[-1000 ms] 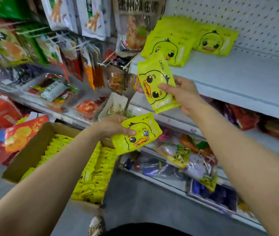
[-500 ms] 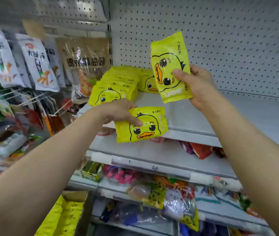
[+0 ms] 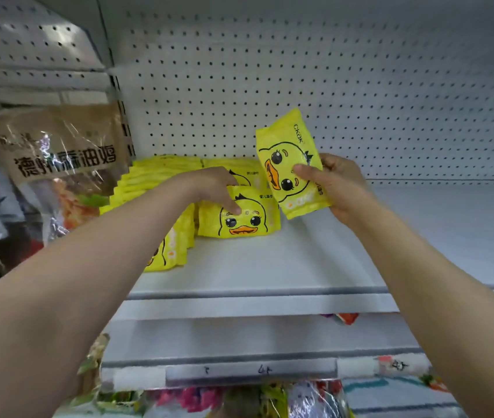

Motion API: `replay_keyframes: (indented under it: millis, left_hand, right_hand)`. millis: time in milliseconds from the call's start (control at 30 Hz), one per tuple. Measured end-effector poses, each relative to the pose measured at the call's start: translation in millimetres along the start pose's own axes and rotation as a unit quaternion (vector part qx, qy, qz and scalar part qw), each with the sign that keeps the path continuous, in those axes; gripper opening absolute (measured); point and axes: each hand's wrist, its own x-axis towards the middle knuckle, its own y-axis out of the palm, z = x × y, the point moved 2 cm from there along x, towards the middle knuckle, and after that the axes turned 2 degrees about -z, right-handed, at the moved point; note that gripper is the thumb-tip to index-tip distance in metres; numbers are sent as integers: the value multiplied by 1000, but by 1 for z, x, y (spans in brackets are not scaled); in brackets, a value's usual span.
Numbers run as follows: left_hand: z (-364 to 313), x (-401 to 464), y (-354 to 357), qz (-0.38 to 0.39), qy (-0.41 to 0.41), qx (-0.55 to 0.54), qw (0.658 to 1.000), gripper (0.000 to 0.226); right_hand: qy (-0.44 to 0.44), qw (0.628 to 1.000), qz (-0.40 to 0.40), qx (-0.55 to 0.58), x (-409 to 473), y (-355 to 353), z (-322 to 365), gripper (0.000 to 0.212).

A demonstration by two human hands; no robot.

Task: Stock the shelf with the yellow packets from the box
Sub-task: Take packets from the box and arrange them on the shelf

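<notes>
— Left grip?
— Left hand point(image 3: 209, 188) curled over the top edge of a yellow packet point(image 3: 239, 217), thumb on its face, duck print upright and facing out. Standing on the shelf point(image 3: 270, 260), bottom edge down on the board.
— Right grip?
— Right hand point(image 3: 334, 184) pinching a second yellow packet point(image 3: 291, 164), thumb across the duck's face, fingers behind. Held turned on its side, tilted, lower corner just above the shelf and just right of the left grip's packet, nearly touching its upper right corner.
— Around the left grip?
— Directly left and behind, a leaning row of yellow packets point(image 3: 155, 188), fanned toward the front edge. Further back, one more packet against the pegboard point(image 3: 360, 101), partly hidden by the hand.
— Open room?
— Right of the right grip, bare white shelf running to the picture's edge. In front of both grips, a bare strip up to the shelf's front lip.
— Farther out?
— Far left of the left grip, a brown snack bag point(image 3: 58, 152) hanging past the shelf's end. Below both arms, a price rail point(image 3: 251, 371) and mixed packets beneath, blurred.
</notes>
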Motion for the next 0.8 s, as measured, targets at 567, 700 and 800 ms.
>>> replay_keyframes:
  millis: [567, 700, 800]
  left_hand:
    - [32, 55, -6, -178, 71, 61, 980, 57]
    - [35, 55, -10, -209, 72, 104, 970, 58]
    - [37, 55, -7, -205, 58, 106, 971, 57]
  right_hand:
    - [42, 997, -34, -64, 21, -17, -21, 32]
    - [34, 995, -27, -88, 27, -15, -18, 28]
    - [35, 993, -17, -110, 32, -9, -16, 28]
